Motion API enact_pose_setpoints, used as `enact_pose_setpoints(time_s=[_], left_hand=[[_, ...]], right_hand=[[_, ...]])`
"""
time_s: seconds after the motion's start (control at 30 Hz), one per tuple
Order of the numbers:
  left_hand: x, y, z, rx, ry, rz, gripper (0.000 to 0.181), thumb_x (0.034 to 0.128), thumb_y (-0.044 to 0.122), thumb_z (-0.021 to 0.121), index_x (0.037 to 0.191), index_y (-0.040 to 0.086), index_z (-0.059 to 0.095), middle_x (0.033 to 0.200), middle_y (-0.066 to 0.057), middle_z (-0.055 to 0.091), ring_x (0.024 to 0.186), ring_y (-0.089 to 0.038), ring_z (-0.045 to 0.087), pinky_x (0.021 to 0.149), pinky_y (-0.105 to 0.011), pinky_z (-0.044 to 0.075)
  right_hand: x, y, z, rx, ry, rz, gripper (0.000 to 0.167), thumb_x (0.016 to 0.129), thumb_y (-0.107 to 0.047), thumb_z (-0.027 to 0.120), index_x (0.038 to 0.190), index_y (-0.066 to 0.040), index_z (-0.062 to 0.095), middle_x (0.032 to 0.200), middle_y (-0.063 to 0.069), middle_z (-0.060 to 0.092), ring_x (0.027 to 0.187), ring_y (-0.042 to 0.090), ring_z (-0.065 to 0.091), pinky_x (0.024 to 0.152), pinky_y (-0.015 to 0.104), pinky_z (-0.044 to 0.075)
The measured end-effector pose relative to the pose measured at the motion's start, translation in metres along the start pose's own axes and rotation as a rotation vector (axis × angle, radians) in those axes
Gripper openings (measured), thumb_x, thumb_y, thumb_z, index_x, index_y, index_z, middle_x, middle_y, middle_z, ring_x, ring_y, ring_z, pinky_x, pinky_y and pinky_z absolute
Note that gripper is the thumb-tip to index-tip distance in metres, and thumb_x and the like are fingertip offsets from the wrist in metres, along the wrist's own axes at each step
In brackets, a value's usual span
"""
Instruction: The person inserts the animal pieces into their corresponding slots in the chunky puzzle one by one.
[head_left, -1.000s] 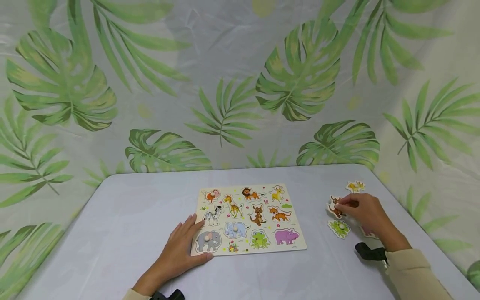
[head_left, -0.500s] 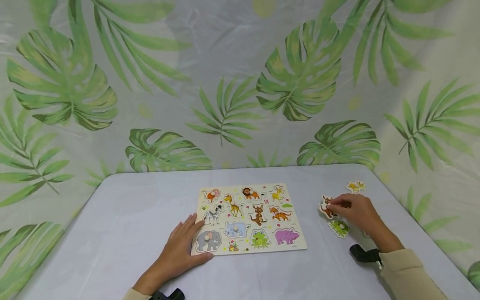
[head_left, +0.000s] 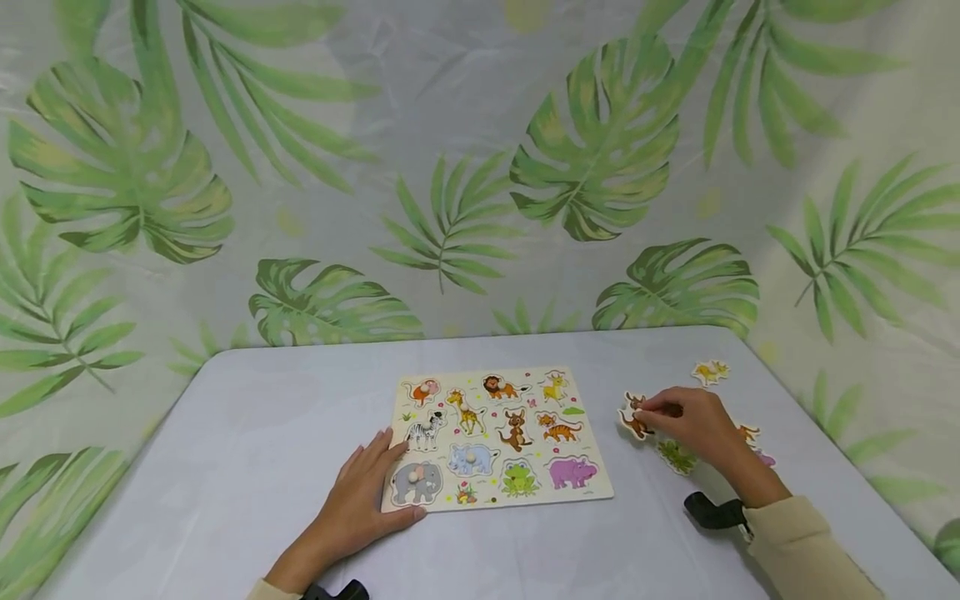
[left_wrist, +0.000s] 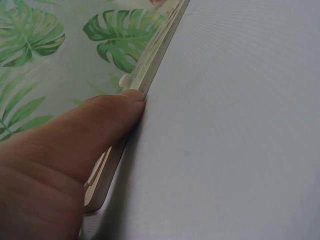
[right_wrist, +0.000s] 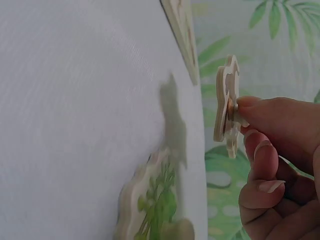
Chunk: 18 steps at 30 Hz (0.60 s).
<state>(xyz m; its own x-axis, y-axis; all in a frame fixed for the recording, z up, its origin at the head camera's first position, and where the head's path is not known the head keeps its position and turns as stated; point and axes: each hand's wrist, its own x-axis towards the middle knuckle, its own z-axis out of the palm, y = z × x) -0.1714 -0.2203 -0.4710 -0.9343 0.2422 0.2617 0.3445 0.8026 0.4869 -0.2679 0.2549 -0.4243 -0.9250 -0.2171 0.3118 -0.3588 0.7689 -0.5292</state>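
I have the left hand [head_left: 358,498] resting, fingers extended, against the puzzle board [head_left: 535,452]; the right hand [head_left: 693,421] pinches the kangaroo piece [head_left: 633,422] by its knob [right_wrist: 241,119], raised right of the board; farther off lies a yellow piece [head_left: 709,373]; beyond, leafy cloth [head_left: 420,208].

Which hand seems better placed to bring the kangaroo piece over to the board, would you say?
Probably the right hand: it pinches the kangaroo piece above the table, while the left hand rests against the board.
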Motion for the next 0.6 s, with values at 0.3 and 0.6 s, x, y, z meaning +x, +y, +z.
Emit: enact_pose_setpoints(time_s=[0.3, 0.6], left_hand=[[-0.002, -0.002, 0.000, 0.004, 0.012, 0.008, 0.093, 0.0715, 0.063, 0.073, 0.142, 0.009, 0.046, 0.154, -0.017, 0.032, 0.143, -0.033, 0.024, 0.115, -0.050, 0.015], [-0.001, -0.002, 0.001, -0.004, 0.003, -0.003, 0.093, 0.0715, 0.063, 0.073, 0.143, 0.009, 0.046, 0.154, -0.017, 0.031, 0.144, -0.032, 0.024, 0.116, -0.050, 0.014]], right_hand=[[0.006, -0.021, 0.004, 0.015, 0.001, -0.032, 0.015, 0.082, -0.023, 0.078, 0.090, -0.011, 0.075, 0.081, -0.002, 0.069, 0.070, 0.012, 0.060, 0.058, 0.023, 0.052], [0.017, -0.037, 0.013, 0.060, 0.017, -0.092, 0.012, 0.081, -0.022, 0.079, 0.088, -0.013, 0.075, 0.081, -0.004, 0.070, 0.069, 0.009, 0.061, 0.060, 0.023, 0.053]])
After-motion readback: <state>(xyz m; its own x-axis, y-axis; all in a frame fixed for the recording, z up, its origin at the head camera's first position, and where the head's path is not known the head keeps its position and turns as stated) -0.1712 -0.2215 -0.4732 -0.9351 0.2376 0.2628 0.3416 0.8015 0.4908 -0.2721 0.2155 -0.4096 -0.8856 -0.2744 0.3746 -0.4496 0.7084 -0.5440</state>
